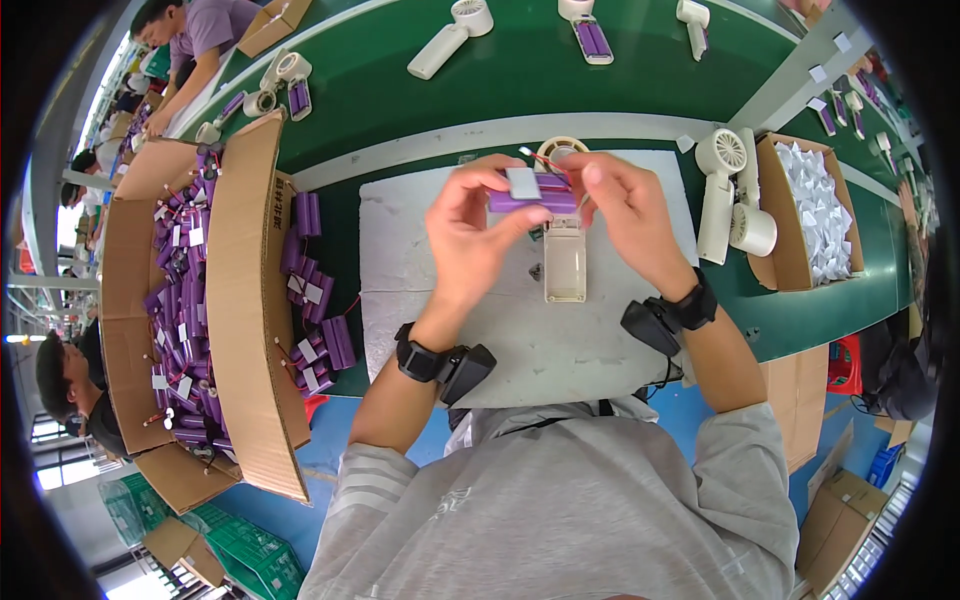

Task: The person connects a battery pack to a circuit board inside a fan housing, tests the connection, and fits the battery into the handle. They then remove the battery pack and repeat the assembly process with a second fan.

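Observation:
Over the work mat, my left hand (467,225) grips a purple battery pack (535,199) between thumb and fingers. A white pad (522,183) lies on the pack's upper face. Thin red and dark wires with a small white connector (526,151) rise from its far side. My right hand (625,212) is at the pack's right end by the wires, its fingers bent together; what they pinch is hidden. Below both hands, an off-white handheld fan housing (565,268) lies with its handle open upward, its round head (563,148) partly hidden by my hands.
On the left stands a cardboard box (262,330) full of purple battery packs, with more packs (318,290) beside it. At right are fans (722,185) and a box of white pieces (815,215). Fan parts (445,45) lie on the green surface beyond a pale rail (420,150). A person (200,45) works at far left.

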